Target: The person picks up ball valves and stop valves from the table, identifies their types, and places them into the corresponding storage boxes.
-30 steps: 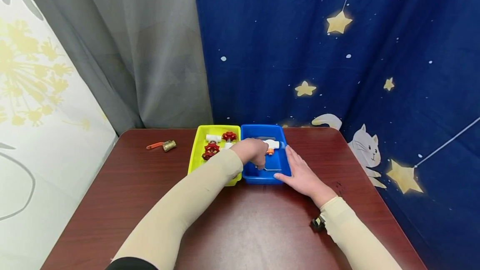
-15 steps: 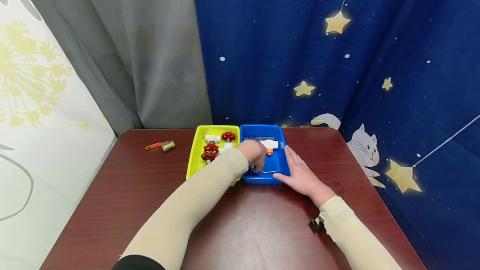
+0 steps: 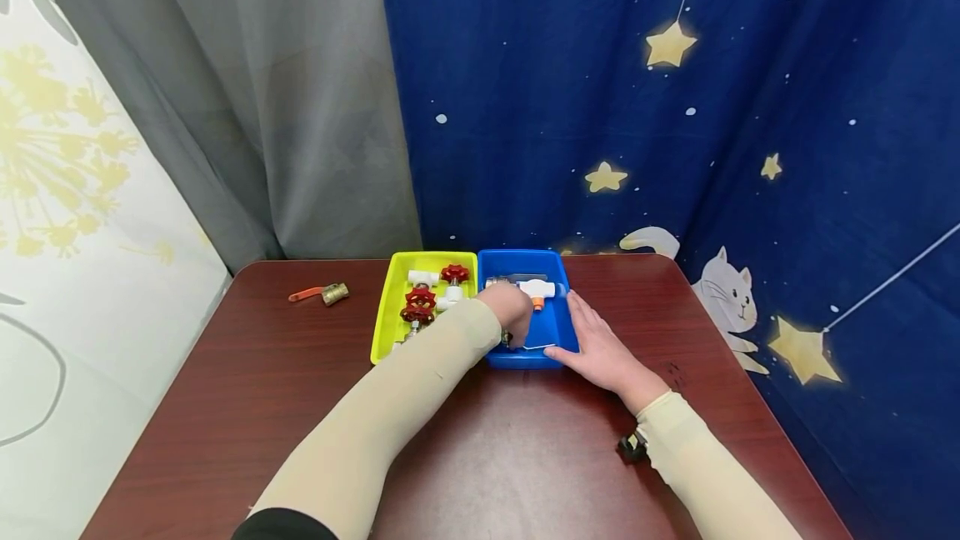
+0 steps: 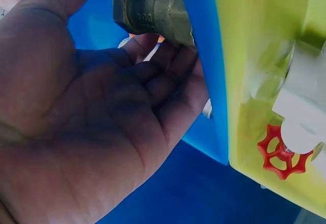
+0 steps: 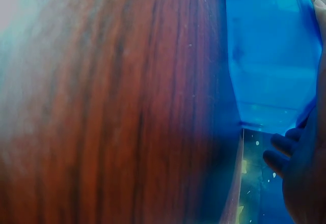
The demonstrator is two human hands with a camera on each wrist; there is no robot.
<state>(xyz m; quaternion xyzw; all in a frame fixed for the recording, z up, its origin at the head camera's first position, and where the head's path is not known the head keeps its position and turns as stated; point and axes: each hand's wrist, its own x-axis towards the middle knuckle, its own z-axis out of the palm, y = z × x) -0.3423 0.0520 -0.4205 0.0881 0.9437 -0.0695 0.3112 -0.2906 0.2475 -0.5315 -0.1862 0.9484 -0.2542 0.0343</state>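
Observation:
My left hand (image 3: 512, 312) reaches down inside the blue tray (image 3: 551, 361). In the left wrist view, this hand's fingers curl beneath a brass valve (image 4: 153, 10) and the thumb lies along its far side, at the tray's left wall. A thin pale lever (image 3: 538, 347) shows beside the hand, near the tray's front. Behind it lies a white plastic fitting (image 3: 537, 288) with an orange part. My right hand (image 3: 600, 348) rests with straight fingers along the tray's right wall, its thumb at the front right corner.
A yellow tray (image 3: 382, 332) adjoins the blue one on the left, holding white fittings and several valves with red handwheels (image 3: 453, 273). Farther left on the brown table (image 3: 247, 373) lies a brass valve with an orange lever (image 3: 335, 294). Curtains (image 3: 525, 148) hang behind the table.
My left hand has come slightly toward the front of the blue tray, and the pale lever has shifted forward with it. My right hand stays at the tray's side.

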